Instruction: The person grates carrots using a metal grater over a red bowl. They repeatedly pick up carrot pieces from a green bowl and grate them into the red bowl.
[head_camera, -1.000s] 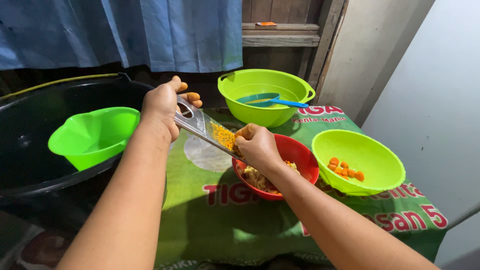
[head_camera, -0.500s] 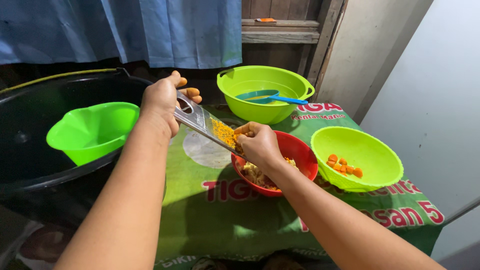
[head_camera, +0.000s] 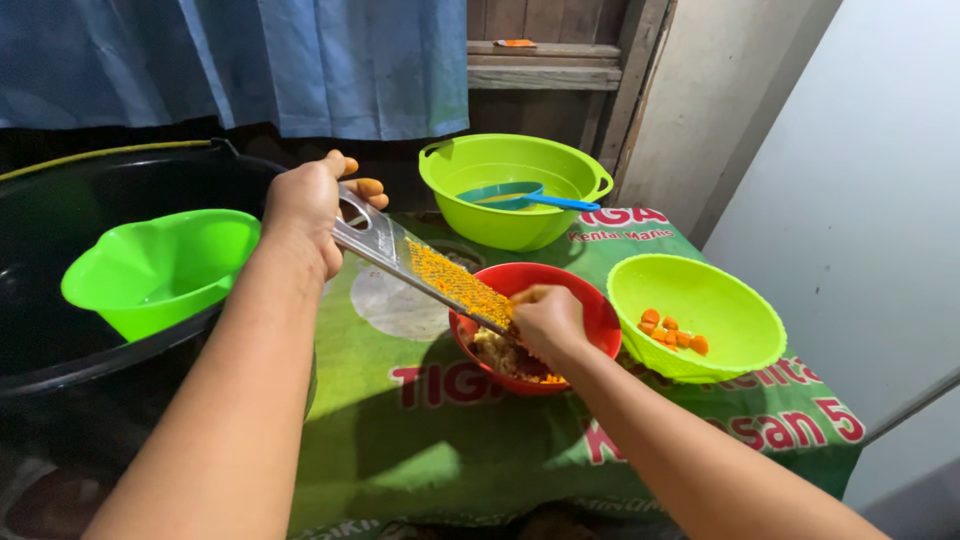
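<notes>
Grater (head_camera: 425, 268) slants down from the left hand (head_camera: 308, 205) to the red bowl (head_camera: 585, 305). That hand is closed around the top end, up over the back left part of the table (head_camera: 420, 440). The low end sits over the red bowl, near the middle of the table. The right hand (head_camera: 545, 322) is curled shut and pressed on the low end; what it pinches is too small to see.

A green cloth with red letters covers the table. A big green bowl (head_camera: 500, 165) with a blue scoop (head_camera: 525, 195) stands at the back edge. A lighter green bowl (head_camera: 740, 315) with orange bits (head_camera: 670, 332) sits near the right edge. Off the left edge is a black tub (head_camera: 60, 270) with a green funnel-shaped bowl (head_camera: 160, 265) in it. A blue curtain (head_camera: 250, 60) hangs behind.

The grater is a flat, shiny metal strip. Yellow-orange mush sticks to its holes.
</notes>
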